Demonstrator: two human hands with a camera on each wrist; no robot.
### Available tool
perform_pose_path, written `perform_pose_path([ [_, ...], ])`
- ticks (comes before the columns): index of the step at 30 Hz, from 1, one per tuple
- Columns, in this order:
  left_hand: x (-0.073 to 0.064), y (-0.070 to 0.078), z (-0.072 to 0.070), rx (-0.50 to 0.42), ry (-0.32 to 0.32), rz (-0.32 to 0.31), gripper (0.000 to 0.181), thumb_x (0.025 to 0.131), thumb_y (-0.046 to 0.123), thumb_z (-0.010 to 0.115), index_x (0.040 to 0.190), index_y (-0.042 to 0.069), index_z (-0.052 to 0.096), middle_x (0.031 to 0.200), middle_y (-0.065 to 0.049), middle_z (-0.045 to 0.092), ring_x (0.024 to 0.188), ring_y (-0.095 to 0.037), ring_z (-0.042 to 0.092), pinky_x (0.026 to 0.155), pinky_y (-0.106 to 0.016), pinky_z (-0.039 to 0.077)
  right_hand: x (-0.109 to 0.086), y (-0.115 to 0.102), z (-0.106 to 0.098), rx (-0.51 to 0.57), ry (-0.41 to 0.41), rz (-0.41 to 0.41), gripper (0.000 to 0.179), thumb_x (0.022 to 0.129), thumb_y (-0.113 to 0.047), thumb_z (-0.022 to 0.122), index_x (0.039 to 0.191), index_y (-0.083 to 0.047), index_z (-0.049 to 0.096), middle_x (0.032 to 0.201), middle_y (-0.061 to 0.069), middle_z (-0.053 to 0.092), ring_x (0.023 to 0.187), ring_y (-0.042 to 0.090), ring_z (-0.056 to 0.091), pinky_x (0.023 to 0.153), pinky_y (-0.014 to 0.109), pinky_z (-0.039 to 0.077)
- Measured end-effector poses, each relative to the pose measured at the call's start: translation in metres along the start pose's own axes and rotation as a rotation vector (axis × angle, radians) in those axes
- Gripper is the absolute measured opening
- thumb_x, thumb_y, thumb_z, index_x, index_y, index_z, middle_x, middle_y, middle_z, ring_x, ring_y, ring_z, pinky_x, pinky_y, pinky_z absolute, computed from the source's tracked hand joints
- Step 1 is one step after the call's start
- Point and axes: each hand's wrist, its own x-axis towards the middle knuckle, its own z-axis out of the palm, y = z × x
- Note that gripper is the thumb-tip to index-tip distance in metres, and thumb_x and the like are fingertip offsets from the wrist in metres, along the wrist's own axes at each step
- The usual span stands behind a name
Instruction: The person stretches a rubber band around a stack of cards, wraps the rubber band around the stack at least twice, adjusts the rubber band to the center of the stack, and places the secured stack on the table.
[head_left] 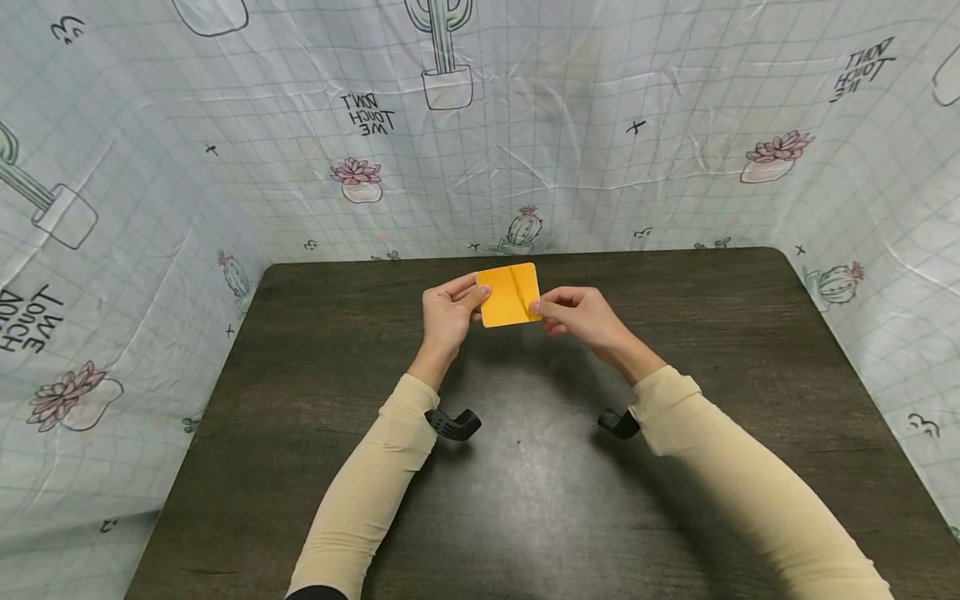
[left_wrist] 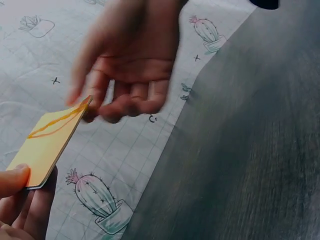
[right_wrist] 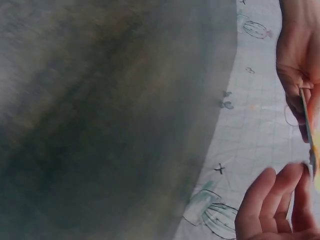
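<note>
A small, thin yellow notebook is held up above the dark table. My left hand grips its left side, thumb flat on the cover. An orange elastic band crosses the cover at a slant, its two strands coming together at the far corner in the left wrist view. At the lower right corner, where the band runs, my right hand pinches with thumb and forefinger. Its other fingers curl loosely below. The right wrist view catches the notebook almost edge-on, largely cut off by the frame.
A pale grid-patterned cloth with cactus drawings hangs behind the table and along both sides. A black wrist mount juts inward from the left sleeve, and another mount from the right one.
</note>
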Motion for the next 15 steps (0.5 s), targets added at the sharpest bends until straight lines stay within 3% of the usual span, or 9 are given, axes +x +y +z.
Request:
perform_pose_path([
  [3, 0.0021, 0.0008, -0.0024, -0.012, 0.037, 0.008, 0.033, 0.088, 0.001, 0.076, 0.121, -0.005, 0.07, 0.102, -0.02, 0.074, 0.069, -0.011, 0.071, 0.054, -0.019, 0.056, -0.0033, 0.0045, 0.001, -0.017, -0.042, 0.006, 0.031, 0.095, -0.025, 0.073, 0.107, 0.004, 0.072, 0.096, 0.011, 0.071, 0.085, 0.033, 0.065, 0.09, 0.055, 0.055],
  [7, 0.0025, 0.0019, -0.0025, -0.028, 0.056, 0.001, 0.034, 0.088, 0.001, 0.076, 0.121, -0.006, 0.07, 0.102, -0.021, 0.074, 0.069, -0.011, 0.071, 0.053, -0.019, 0.056, -0.0046, 0.0031, 0.0036, -0.021, -0.033, 0.01, 0.03, 0.095, -0.024, 0.074, 0.105, 0.004, 0.072, 0.094, 0.011, 0.072, 0.089, 0.041, 0.065, 0.091, 0.056, 0.055],
  [15, 0.0006, 0.0033, 0.0018, -0.002, 0.059, 0.02, 0.034, 0.089, 0.0, 0.075, 0.121, -0.008, 0.069, 0.103, -0.022, 0.073, 0.07, -0.01, 0.071, 0.055, -0.018, 0.056, -0.0037, 0.0022, 0.0089, -0.053, -0.056, 0.009, 0.031, 0.094, -0.022, 0.074, 0.103, 0.008, 0.071, 0.094, 0.022, 0.069, 0.084, 0.038, 0.064, 0.088, 0.052, 0.056],
])
